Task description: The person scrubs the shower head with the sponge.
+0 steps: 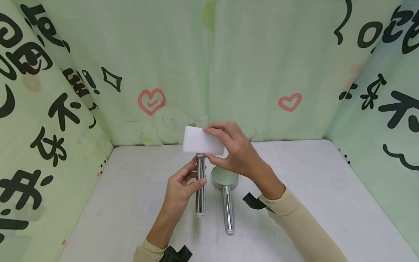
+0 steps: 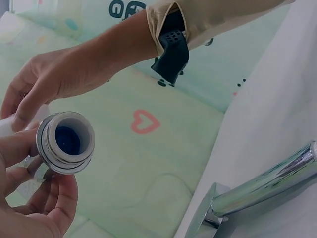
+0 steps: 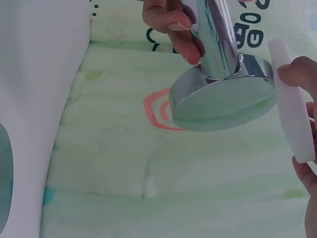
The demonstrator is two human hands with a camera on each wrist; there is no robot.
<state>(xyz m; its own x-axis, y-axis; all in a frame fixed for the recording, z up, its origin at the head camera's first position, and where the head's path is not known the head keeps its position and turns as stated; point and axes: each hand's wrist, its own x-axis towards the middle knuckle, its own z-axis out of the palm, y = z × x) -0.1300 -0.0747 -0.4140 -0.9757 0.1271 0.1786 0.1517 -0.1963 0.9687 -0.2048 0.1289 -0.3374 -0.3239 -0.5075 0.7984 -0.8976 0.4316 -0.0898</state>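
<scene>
My left hand (image 1: pixel 178 189) grips the chrome handle of a shower head (image 1: pixel 200 196), lifted above the table. The open threaded end of this handle (image 2: pixel 67 141) faces the left wrist camera. My right hand (image 1: pixel 240 153) pinches a white sponge block (image 1: pixel 199 140) between thumb and fingers. In the head view the block hides most of the held shower head's round part. The right wrist view shows that round head (image 3: pixel 223 101) with the sponge's flat side against or very near its rim; contact is hard to tell.
A second chrome shower head (image 1: pixel 228 207) lies on the white table (image 1: pixel 131 218), its handle toward me. A pale green curtain (image 1: pixel 245 72) with hearts and black lettering encloses the back and both sides. Black straps (image 1: pixel 253 201) hang at the wrists.
</scene>
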